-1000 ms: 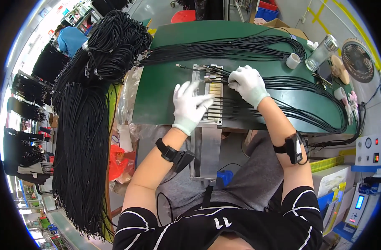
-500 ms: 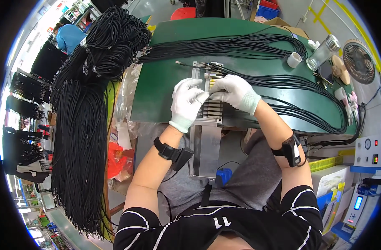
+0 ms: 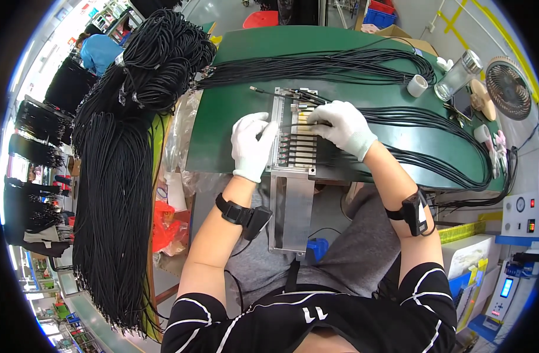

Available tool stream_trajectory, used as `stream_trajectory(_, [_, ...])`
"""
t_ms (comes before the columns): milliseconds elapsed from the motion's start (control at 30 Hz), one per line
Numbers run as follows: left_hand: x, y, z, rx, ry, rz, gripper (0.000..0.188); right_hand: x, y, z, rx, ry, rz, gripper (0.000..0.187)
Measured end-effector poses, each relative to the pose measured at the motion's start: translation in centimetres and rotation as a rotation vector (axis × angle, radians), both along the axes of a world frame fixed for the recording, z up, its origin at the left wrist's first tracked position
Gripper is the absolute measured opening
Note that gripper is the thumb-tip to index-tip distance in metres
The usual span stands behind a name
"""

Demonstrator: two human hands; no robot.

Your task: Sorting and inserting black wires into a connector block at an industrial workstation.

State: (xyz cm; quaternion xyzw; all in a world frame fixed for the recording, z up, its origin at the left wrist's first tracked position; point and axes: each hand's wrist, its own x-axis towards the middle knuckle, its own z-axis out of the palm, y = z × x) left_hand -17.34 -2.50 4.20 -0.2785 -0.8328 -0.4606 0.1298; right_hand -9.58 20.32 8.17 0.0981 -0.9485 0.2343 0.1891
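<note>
Both my hands wear white gloves. My right hand (image 3: 343,126) pinches a black cable (image 3: 293,125) over the slotted metal fixture (image 3: 277,112), which lies at the table's near edge. My left hand (image 3: 251,144) is beside the fixture's left rail, fingers bent, with a gap between thumb and forefinger and nothing visible in it. Several cable ends rest side by side in the fixture's near slots. Pale yellow pieces show in the far slots, partly covered by my right fingers. From the fixture, bundled black cables (image 3: 410,117) curve away to the right.
Another cable bundle (image 3: 316,65) stretches across the far side of the green table (image 3: 222,141). A large heap of black cables (image 3: 113,217) hangs at the left. A glass bottle (image 3: 452,79), a white roll (image 3: 417,85) and a fan (image 3: 508,88) stand at the right.
My hands have moved apart. The left has drawn back to the left and its pinch has loosened. My right hand has shifted slightly right, and a cable now shows across the fixture.
</note>
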Motion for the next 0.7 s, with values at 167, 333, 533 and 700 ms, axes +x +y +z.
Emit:
stream_trajectory(167, [-0.48,-0.02,-0.05,-0.072,0.059,-0.008,0.017,-0.25,0.67,-0.18,0.136,-0.069,-0.046,0.010])
stream_trajectory(333, [-0.87,0.10,-0.54,-0.055,0.057,-0.051,0.019,-0.09,0.92,-0.40,0.144,-0.059,-0.060,0.010])
stream_trajectory(533, [-0.70,0.08,-0.93,-0.046,0.038,-0.048,0.020,0.03,0.95,-0.41,0.214,-0.129,-0.103,0.011])
stream_trajectory(700, [-0.12,0.34,-0.90,-0.036,0.032,-0.074,0.022,0.31,0.47,-0.58,0.175,-0.115,-0.070,0.011])
